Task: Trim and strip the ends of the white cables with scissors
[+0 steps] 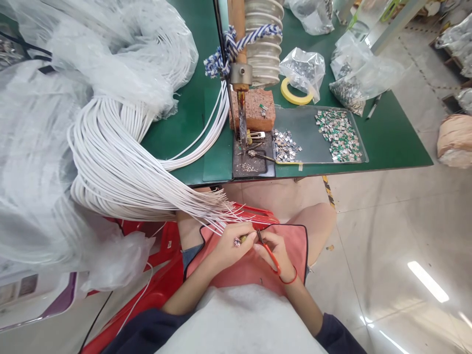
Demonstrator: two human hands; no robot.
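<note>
Orange-red scissors (272, 259) lie gripped in the curled right hand (275, 254), their narrow dark blades pointing up and left toward a small brass-tipped piece (243, 239) pinched between the fingers of the left hand (230, 249). Long white insulated wires (110, 162) sweep in a thick curved bundle from the left, their loose ends fanning out just above the hands, over a coral apron (254, 268), with the green surface (391, 142) beyond.
</note>
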